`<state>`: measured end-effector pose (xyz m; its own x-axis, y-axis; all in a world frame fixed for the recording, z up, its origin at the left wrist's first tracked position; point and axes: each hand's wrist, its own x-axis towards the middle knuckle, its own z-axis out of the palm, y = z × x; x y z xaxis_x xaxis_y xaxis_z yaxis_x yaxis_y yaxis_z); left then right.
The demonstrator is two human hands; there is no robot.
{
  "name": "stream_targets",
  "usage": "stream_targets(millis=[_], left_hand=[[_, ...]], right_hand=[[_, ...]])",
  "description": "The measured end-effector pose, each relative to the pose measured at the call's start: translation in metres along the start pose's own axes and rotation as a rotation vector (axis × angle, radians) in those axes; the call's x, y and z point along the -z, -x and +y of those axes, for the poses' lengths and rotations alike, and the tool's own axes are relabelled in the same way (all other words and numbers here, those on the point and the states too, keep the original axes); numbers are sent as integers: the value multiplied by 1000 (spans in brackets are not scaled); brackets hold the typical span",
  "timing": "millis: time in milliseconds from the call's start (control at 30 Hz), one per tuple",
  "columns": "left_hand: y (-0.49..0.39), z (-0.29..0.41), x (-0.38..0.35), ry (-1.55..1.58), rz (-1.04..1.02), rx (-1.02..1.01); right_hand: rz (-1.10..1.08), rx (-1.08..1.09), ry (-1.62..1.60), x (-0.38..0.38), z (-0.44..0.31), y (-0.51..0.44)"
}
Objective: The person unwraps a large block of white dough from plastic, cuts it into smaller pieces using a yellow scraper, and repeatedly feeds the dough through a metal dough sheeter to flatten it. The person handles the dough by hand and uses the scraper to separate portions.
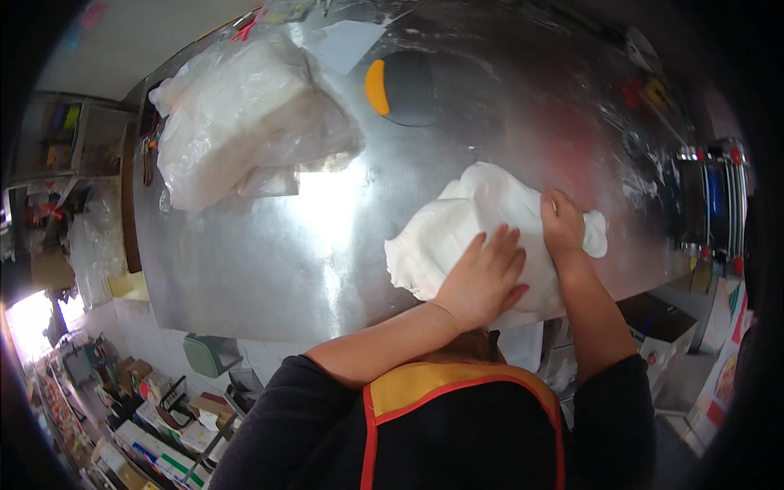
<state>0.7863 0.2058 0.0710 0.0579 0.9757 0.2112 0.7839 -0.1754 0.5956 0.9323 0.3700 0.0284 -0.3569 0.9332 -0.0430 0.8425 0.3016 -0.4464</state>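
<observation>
A large, soft white mass of what looks like dough [429, 239] lies folded near the front edge of a steel worktable [233, 263]. Its left edge is ragged, and a small lump sticks out past my right hand. My left hand [484, 275] rests palm down on the mass, fingers a little spread and holding nothing. Around its right end curls my right hand [563, 223], the thumb on top. Part of the mass is hidden beneath both hands.
A bulky clear plastic bag [245, 122] with pale contents stands at the back left. Behind the dough lies a scraper with an orange handle [377, 87], near a white sheet [346, 44]. A metal roller machine [710, 199] stands at the right edge.
</observation>
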Motion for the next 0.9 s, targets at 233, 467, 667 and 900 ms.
stream_targets(millis=[233, 467, 667, 900], left_hand=[[16, 15, -23, -142, 157, -135], [22, 23, -37, -152, 138, -119], [6, 25, -25, -293, 176, -91], [13, 30, -31, -431, 230, -140]], right_hand=[[-101, -102, 45, -13, 20, -35], [-42, 358, 284, -62, 73, -62], [-266, -76, -301, -15, 23, -59], [271, -111, -21, 38, 139, -38]])
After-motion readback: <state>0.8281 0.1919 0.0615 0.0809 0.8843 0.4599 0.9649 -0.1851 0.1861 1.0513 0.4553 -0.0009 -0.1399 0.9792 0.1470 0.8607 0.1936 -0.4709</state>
